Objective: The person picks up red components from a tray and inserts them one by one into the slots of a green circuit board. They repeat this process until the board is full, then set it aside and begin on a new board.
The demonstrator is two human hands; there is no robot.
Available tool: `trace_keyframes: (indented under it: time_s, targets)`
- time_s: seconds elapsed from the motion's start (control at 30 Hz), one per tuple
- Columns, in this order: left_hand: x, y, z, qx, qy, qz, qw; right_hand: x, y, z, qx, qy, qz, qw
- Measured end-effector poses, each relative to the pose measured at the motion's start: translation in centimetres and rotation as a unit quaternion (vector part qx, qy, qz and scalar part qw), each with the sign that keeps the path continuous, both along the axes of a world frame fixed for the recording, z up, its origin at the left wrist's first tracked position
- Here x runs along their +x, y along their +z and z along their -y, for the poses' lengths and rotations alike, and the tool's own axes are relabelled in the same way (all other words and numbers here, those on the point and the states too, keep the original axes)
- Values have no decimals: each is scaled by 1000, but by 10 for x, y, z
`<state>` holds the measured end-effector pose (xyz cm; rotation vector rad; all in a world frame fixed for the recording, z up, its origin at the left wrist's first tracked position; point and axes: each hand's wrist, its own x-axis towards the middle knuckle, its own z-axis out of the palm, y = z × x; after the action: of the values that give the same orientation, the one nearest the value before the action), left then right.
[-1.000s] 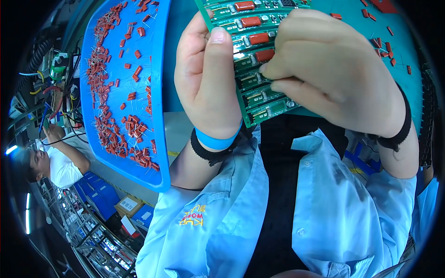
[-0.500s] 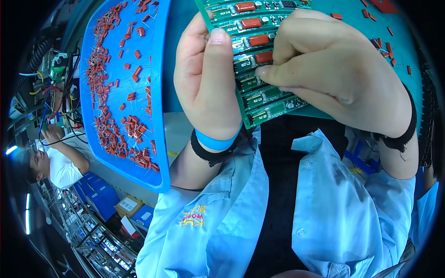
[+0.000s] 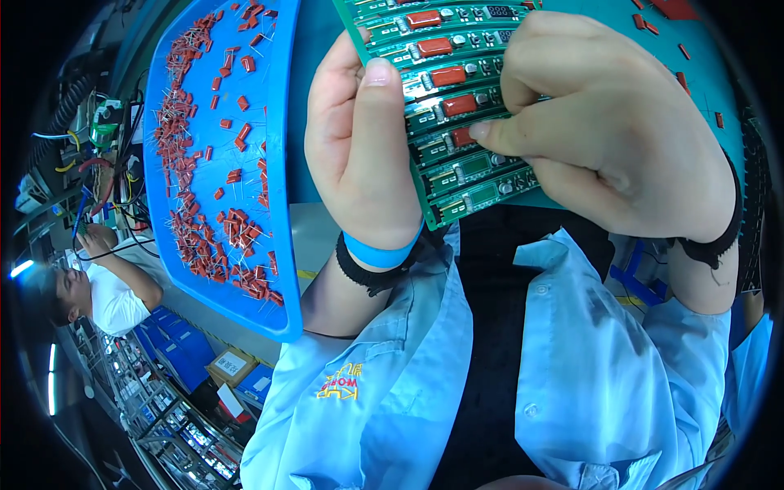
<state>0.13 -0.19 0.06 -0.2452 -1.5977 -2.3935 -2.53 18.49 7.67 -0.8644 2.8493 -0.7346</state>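
My left hand (image 3: 359, 155) grips the left edge of a green circuit board panel (image 3: 423, 175), thumb on top and fingers beneath. The panel is divided into strips, several of which carry a red film capacitor (image 3: 447, 77) lying flat. Two strips nearest me show no red part. My right hand (image 3: 604, 122) is bent over the panel's right side, its fingers closed. Its thumb tip touches the right end of the lowest red capacitor (image 3: 462, 137); the other fingertips are hidden behind the hand.
A blue tray (image 3: 287, 237) of loose red capacitors with wire leads stands at the left. More red capacitors (image 3: 651, 28) lie scattered on the green mat (image 3: 686, 90) at the right. Another person (image 3: 118, 286) sits far left, near cables and shelving.
A red capacitor now shows under my right thumb, in a strip where none was visible before. The panel has shifted slightly up and left, and my right hand has moved slightly right.
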Motion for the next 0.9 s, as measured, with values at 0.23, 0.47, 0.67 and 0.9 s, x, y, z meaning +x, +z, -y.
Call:
trace_keyframes:
  time_s: [0.23,0.47,0.67,0.9]
  targets:
    - [1,2,-3,6,-10,-20,1000,-32,-16,-56,71,-100,6,992]
    - [4,0,-2,23,12,-7,1000,-42,10,-24,95,-141,-29,985]
    - [4,2,-1,20,-16,-8,1000,-38,17,-16,150,-100,24,983]
    - [4,2,-3,17,-12,-6,1000,-37,12,-14,167,-91,36,981]
